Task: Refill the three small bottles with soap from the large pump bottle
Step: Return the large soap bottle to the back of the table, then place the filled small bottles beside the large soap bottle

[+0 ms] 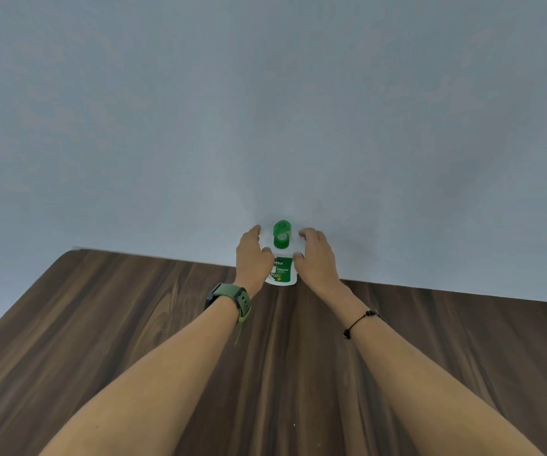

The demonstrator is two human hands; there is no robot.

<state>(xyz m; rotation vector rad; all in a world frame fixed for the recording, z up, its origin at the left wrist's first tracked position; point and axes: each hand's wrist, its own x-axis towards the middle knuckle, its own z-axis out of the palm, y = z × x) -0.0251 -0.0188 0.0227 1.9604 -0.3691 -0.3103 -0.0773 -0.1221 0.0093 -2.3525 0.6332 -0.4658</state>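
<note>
Both hands, left hand (254, 255) and right hand (315, 255), curl fingers round the small bottle (281, 269), flip cap (282, 228) open; the person should hold it upright and steady on the table (134, 324).

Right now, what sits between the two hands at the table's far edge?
In the head view, a white soap bottle with its green flip cap open; both hands grip it.

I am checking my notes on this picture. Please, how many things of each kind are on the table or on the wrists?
Bottles: 1, the soap bottle, green flip cap open, gripped by the left hand and the right hand
Watches: 1
Bracelets: 1
Total: 3
</note>
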